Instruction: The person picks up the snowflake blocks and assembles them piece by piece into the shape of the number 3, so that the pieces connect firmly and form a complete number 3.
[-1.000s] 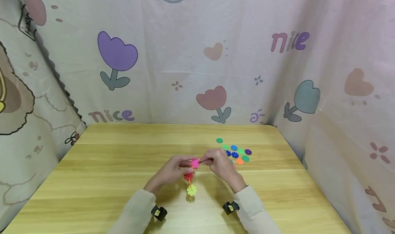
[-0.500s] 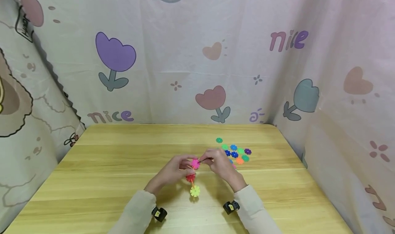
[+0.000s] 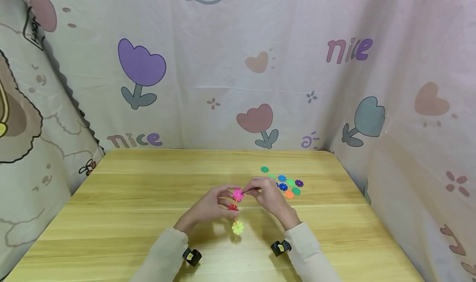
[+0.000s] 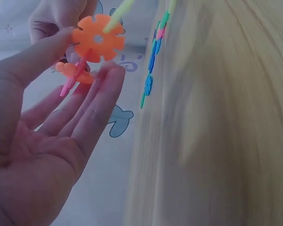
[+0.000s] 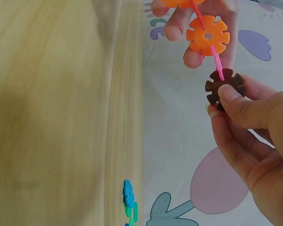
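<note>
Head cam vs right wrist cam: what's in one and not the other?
Head only: the yellow disc at the chain's near end, the broad face of the pink disc, a loose purple disc, and both sleeves.

Right wrist only: the broad faces of the brown disc and an orange disc in the chain; head gets just thin slivers of those.

Both: the left hand at the chain, the right hand pinching the brown disc, loose blue discs, the table and printed cloth.

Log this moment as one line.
right hand: pinching brown disc | brown disc: meeting pink disc | left hand: fingers loosely extended around disc chain | other discs: on table
</note>
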Motion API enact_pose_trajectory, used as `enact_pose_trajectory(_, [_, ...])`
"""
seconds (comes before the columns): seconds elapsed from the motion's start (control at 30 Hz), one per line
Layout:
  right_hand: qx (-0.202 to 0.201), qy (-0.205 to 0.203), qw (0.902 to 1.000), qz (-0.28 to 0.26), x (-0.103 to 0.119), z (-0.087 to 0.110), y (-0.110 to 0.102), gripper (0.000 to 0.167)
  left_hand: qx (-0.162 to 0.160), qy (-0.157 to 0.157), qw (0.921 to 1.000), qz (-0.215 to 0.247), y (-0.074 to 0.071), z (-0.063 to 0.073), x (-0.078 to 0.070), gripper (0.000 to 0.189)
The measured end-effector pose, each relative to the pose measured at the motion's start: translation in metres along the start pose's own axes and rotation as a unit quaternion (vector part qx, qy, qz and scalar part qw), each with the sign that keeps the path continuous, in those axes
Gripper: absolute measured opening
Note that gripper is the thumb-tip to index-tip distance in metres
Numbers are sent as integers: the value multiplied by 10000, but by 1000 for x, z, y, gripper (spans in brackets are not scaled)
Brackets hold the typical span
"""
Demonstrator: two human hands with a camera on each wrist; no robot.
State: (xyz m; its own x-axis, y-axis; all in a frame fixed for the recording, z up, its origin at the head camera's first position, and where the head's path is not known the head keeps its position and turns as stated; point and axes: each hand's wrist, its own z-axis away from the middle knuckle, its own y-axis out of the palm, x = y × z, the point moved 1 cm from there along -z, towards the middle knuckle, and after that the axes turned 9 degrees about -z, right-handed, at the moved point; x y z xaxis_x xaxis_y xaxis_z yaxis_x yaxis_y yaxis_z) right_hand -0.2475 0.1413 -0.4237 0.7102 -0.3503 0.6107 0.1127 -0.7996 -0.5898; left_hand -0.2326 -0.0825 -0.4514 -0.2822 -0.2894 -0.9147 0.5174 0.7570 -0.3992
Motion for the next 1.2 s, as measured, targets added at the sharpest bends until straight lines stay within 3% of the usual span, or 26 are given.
enact_pose_trajectory(0.57, [-24, -55, 9999, -85, 0, -1, -5, 14, 26, 94, 9996, -248, 0, 0, -1, 72])
enact_pose_trajectory(0.87, [166, -117, 9997, -127, 1, -1, -6, 13, -165, -163, 9996, -147, 1, -8, -2, 44])
enact_pose_trajectory(1.0, [335, -119, 9991, -239, 0, -4, -5, 14, -195, -62, 9998, -91, 1, -12, -2, 41])
enact_pose_trajectory(1.2, [421, 299, 9986, -92, -5, -7, -16, 18, -272, -154, 9995, 29, 1, -12, 3, 48])
